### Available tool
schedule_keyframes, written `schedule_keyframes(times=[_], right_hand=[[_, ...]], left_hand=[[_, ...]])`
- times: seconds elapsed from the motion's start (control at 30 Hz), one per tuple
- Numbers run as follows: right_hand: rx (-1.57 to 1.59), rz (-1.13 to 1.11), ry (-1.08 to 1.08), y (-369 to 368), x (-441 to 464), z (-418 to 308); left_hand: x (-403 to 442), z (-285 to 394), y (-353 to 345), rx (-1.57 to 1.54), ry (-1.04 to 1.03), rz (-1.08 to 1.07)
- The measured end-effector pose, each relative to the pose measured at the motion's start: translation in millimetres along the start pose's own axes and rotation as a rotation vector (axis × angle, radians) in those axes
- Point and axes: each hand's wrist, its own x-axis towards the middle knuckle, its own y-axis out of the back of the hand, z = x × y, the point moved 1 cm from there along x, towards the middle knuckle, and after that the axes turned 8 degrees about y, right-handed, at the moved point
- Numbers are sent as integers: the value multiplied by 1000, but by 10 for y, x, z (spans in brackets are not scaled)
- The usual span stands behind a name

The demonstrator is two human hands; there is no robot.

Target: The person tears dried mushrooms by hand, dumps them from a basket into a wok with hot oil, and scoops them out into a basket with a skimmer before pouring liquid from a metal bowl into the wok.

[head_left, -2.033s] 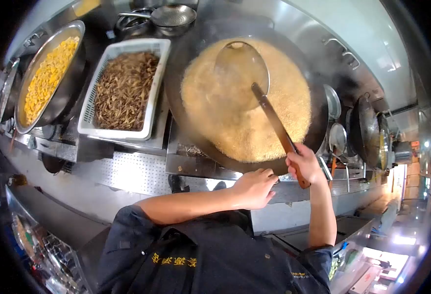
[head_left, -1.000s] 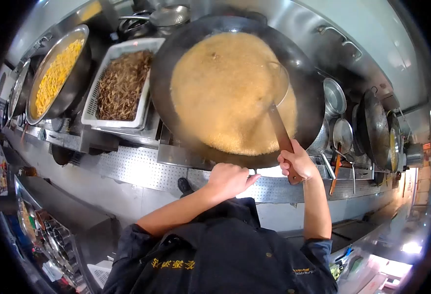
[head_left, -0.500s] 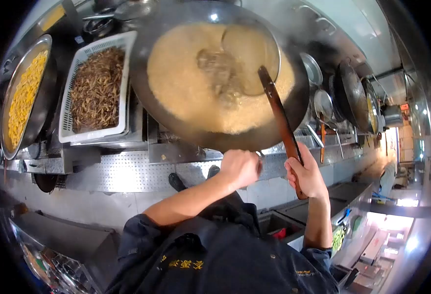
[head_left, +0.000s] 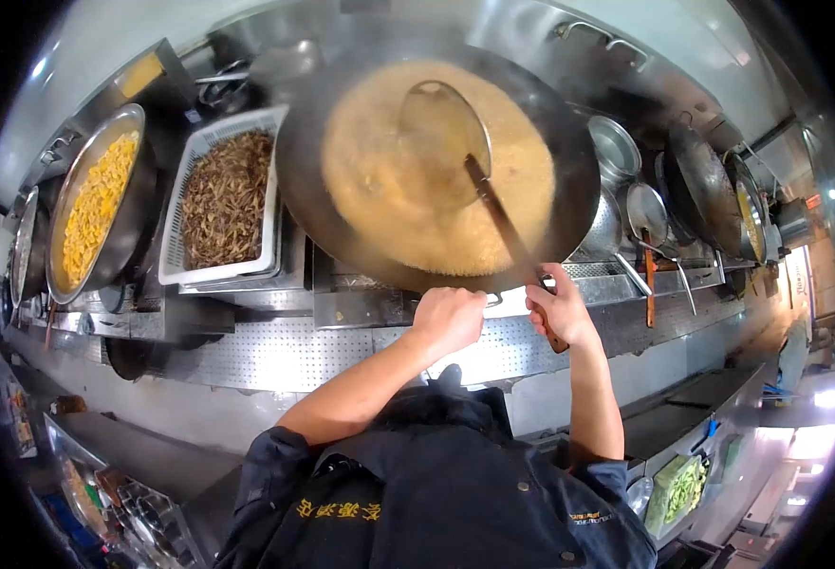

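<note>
My right hand [head_left: 560, 305] is closed round the wooden handle of a large round strainer [head_left: 444, 142]. The strainer's head is tilted over and partly in the pale foaming liquid [head_left: 370, 213] of a big dark wok [head_left: 302, 180]. At the wok's front rim my left hand [head_left: 451, 320] forms a fist on its loop handle [head_left: 493, 300], of which a small piece shows beside the fingers. Steam and foam blur what lies in the liquid.
Left of the wok stand a white plastic basket [head_left: 270, 223] of brown strips and a metal bowl [head_left: 139, 133] of yellow pieces. To the right are a metal pot [head_left: 614, 147], a smaller strainer [head_left: 647, 211] and another wok [head_left: 697, 180]. A perforated metal ledge [head_left: 275, 351] runs along the front.
The strainer's head has moved left within the wok. Dark pieces seen at the surface before are now mostly covered by foam. Both hands keep their grips, and the camera view has shifted.
</note>
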Motion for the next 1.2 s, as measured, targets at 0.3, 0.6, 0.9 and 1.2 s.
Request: schedule_keyframes(times=[0.3,0.6,0.9,1.2], right_hand=[[-446,275,382,110,64,750],[-646,266,650,-45,420,1029],[-1083,-67,996,732,828,1440],[-792,218,500,-331,7,486]], left_hand=[[2,-19,25,-62,10,-36],[312,116,-271,-329,284,20],[191,142,-111,-173,111,25],[196,186,-196,-59,57,-87]])
